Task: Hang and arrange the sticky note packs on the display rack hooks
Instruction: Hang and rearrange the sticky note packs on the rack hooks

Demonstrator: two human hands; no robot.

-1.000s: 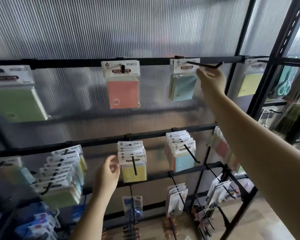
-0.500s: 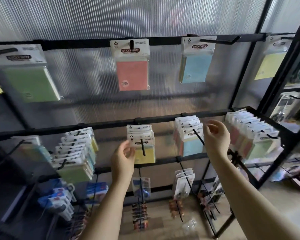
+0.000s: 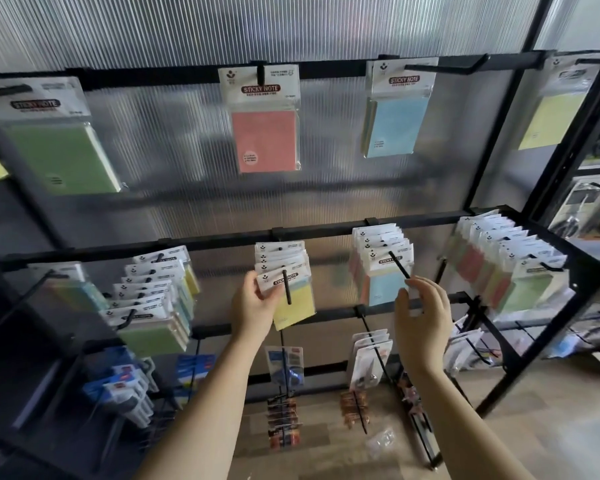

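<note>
The left hand (image 3: 255,308) is pinching the header card of the front yellow pack (image 3: 290,299), hanging on the display rack (image 3: 326,233)'s middle-rail hook, while the right hand (image 3: 420,320), fingers loosely curled, is touching the tip of the neighbouring hook (image 3: 399,269) carrying blue packs (image 3: 383,271).

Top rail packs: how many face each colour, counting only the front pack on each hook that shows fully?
Green pack: 1
Pink pack: 1
Blue pack: 1
Yellow pack: 1
Total: 4
A yellow edge at the far left is cut off and not counted.
</note>
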